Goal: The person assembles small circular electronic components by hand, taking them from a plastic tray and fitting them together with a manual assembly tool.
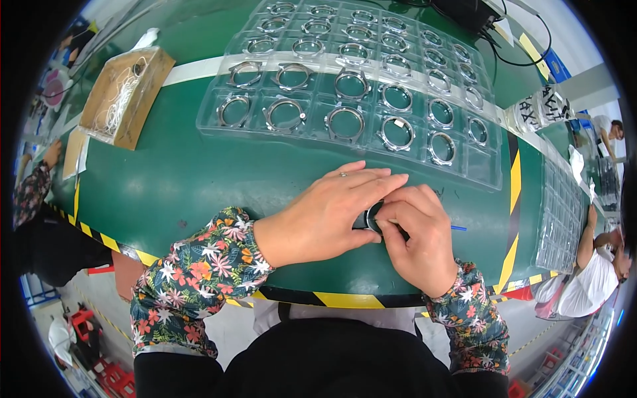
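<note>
Near the middle of the green table, a dark round watch case (373,217) with a shiny rim is held between my two hands, mostly covered by fingers. My left hand (322,215) reaches over it from the left, with thumb below and long fingers above. At its right edge my right hand (419,232) is closed, thumb and forefinger pinched together against the rim; anything small between those fingertips is hidden. A thin blue stick (458,228) shows just right of the right hand, and I cannot tell whether that hand holds it.
Beyond my hands lies a clear compartment tray (312,136) with several metal watch cases. A cardboard box (142,109) of white cords stands at left. Rightward are a white roll (541,109) with black marks and another clear tray (559,222). Yellow-black tape (348,300) edges the table; people sit on both sides.
</note>
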Motion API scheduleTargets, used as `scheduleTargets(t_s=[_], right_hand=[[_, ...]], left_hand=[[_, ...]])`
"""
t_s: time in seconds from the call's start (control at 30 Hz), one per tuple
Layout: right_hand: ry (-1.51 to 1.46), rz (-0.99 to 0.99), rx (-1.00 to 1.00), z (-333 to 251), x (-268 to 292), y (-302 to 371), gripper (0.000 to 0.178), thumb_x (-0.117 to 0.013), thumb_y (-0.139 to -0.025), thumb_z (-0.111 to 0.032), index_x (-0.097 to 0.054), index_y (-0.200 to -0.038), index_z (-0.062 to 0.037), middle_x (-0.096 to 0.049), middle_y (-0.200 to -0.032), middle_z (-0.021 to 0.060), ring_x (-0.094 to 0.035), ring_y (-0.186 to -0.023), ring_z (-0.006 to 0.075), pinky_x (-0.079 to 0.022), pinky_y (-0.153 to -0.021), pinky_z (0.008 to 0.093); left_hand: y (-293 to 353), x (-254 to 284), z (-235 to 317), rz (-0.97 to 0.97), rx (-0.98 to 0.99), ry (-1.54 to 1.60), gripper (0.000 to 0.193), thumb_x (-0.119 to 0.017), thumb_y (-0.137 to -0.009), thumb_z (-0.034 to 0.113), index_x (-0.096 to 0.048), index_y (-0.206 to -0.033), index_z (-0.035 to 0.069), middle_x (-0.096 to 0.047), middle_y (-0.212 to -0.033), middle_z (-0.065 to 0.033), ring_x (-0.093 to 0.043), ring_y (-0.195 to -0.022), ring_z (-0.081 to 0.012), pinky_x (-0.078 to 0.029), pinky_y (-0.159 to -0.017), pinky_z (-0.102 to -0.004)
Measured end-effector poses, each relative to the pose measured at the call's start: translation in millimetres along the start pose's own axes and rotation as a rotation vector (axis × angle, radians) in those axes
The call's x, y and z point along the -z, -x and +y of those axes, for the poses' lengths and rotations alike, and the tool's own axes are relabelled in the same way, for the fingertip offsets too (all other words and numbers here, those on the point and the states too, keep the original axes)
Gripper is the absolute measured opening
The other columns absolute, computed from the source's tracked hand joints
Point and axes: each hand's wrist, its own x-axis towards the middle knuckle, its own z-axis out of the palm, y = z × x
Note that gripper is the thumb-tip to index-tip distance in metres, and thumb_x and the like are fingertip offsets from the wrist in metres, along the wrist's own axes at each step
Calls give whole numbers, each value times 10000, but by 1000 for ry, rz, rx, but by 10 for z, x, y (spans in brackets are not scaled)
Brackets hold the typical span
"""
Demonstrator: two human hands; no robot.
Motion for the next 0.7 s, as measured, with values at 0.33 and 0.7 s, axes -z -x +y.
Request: scheduleTargets(t_s=[0.33,0.7], right_hand=[[19,9,-1,-4,0,-8,131,-667,-692,70,-625,-784,-13,-625,-876,98,-558,-750,280,-453,-668,369],[19,10,-13,-15,-11,-11,158,-669,-682,80,-623,-799,-15,-618,-871,100,-557,-766,289,-452,-670,374]], left_hand=[[-2,-2,-8,-1,-5,-8,793,-808,-713,184,-456,-1420,108,-563,-1339,-138,-556,-1213,-315,-371,-1111,-481],[10,-13,-14,10,-8,5,809,-808,-703,168,-448,-1424,109,-560,-1342,-133,-552,-1216,-315,-364,-1116,-476]])
